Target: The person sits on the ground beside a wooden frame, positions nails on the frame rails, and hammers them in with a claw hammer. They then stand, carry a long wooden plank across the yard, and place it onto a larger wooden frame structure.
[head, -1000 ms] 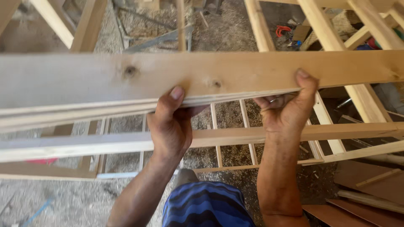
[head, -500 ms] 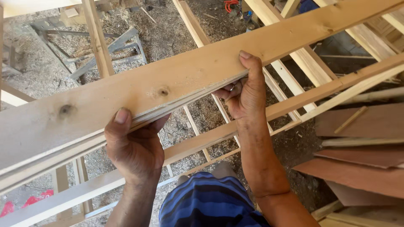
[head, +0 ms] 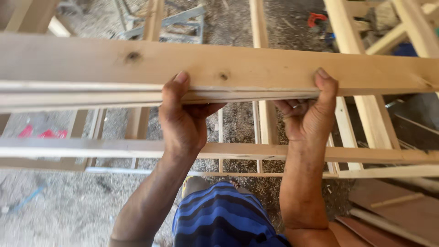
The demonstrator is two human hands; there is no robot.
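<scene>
A long pale wooden plank [head: 256, 68] with dark knots lies level across the view at chest height. My left hand [head: 183, 121] grips its near edge from below, thumb up on the top face. My right hand [head: 308, 116] holds the same edge further right, thumb also on top. Below my arms I see blue striped clothing [head: 219, 217].
Beneath the plank runs a wooden frame with a horizontal rail [head: 114, 148] and several upright slats [head: 267, 123]. More timber frames [head: 411, 27] stand at the upper right. Brown boards [head: 398, 210] lie at the lower right. The floor [head: 55, 215] is covered in sawdust; a red tool [head: 316, 18] lies far off.
The plank was tilted up to the right half a second ago and now sits level again. The view has swung back with it; both hands keep their grip.
</scene>
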